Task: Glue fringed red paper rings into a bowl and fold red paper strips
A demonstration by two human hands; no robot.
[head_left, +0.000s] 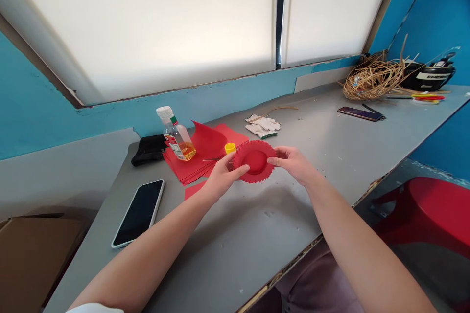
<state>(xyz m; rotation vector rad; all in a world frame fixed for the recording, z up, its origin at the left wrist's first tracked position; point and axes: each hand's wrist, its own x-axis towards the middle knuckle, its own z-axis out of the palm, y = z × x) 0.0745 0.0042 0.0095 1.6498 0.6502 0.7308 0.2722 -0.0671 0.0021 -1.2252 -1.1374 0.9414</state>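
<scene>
A round red paper rosette [256,159] with a toothed, pleated rim and a smooth round middle is held up above the grey table. My left hand [224,176] grips its left edge, thumb on the front face. On the right edge, my right hand [290,160] pinches it between thumb and fingers. The fingertips behind it are hidden. Just beyond the rosette are a small yellow cap [230,147] and a stack of red paper sheets [209,144], one sheet curling up.
A clear bottle of amber liquid [178,137] stands by the paper, beside a black pouch [148,150]. A phone [139,212] lies left, white gloves [262,125] behind. Farther right are another phone [361,113], a straw bundle [374,78] and scissors [428,98]. A red stool [436,210] stands beyond the table's edge.
</scene>
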